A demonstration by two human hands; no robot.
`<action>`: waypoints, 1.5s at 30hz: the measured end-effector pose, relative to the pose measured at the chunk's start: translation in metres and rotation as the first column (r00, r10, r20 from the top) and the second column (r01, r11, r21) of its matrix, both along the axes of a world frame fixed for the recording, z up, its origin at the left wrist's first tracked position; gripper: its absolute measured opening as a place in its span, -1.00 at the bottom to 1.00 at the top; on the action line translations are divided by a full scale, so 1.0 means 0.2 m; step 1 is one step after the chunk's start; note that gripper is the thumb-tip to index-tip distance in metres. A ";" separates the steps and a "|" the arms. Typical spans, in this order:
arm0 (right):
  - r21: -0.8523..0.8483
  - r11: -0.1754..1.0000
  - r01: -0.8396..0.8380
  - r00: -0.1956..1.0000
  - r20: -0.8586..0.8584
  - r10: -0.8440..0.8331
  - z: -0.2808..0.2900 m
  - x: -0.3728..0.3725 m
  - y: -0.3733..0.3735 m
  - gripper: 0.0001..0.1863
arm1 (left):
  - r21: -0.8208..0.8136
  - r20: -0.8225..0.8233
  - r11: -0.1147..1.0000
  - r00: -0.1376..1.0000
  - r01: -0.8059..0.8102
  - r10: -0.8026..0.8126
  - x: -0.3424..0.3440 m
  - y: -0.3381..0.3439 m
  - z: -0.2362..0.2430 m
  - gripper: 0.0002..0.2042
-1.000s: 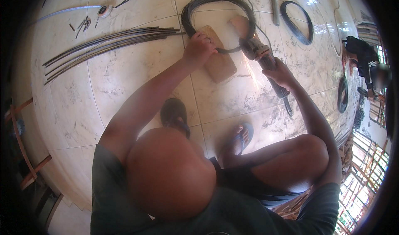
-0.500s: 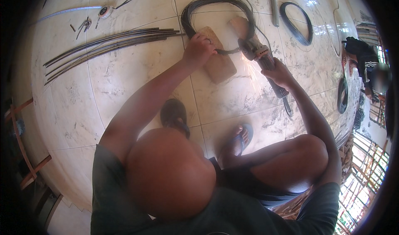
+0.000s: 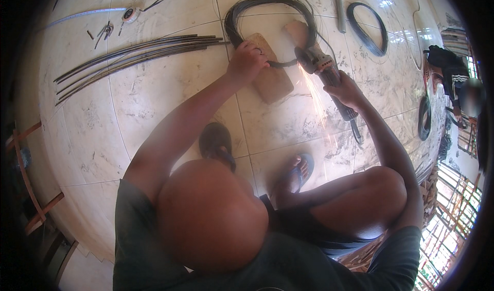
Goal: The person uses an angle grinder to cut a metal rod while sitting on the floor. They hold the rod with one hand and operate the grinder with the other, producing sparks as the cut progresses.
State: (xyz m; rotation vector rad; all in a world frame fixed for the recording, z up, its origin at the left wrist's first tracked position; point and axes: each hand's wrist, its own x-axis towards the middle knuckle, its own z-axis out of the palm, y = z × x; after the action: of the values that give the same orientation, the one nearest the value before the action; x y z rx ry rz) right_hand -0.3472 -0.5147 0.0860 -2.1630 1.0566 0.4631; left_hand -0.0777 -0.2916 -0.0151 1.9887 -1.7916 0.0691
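Observation:
My left hand [image 3: 248, 62] is closed around a coil of dark wire [image 3: 234, 26], pressing it down by a tan brick [image 3: 275, 85]. My right hand [image 3: 346, 91] grips an angle grinder [image 3: 325, 67] by its body. The grinder's disc meets the wire bundle at the coil's near right side, and bright sparks [image 3: 314, 90] spray from there toward my right foot. A second tan block [image 3: 296, 33] lies under the coil's right side. The wire ends inside my left fist are hidden.
Several steel rods [image 3: 139, 57] lie at the left, with a tape measure [image 3: 130, 15] beyond them. Another wire coil [image 3: 366, 29] rests at the far right. The grinder's cord [image 3: 324, 41] runs away past the coil. A person [image 3: 455, 80] is at the right edge.
The spark stream has grown longer and brighter, reaching farther down toward my right foot. My hands, the grinder and the coil stay nearly where they were.

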 end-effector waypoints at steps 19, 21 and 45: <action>-0.019 1.000 0.004 1.000 -0.006 -0.004 0.02 0.01 0.01 -0.26 | 0.007 -0.013 1.000 1.000 0.004 -0.004 0.00 0.00 -0.01 -0.80; 0.007 1.000 0.006 1.000 0.010 -0.007 0.02 0.01 0.01 -0.26 | 0.014 -0.010 1.000 1.000 0.003 -0.003 0.00 0.00 -0.01 -0.80; -0.025 1.000 -0.018 0.999 0.037 0.019 -0.03 -0.03 0.00 -0.30 | 0.039 0.018 0.999 1.000 0.001 -0.001 0.00 0.00 -0.01 -0.77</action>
State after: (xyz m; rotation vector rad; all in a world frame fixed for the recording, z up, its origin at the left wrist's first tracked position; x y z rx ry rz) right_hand -0.3536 -0.5151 0.0806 -2.1961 1.0273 0.4188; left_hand -0.0771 -0.2917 -0.0162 2.0203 -1.8183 0.0526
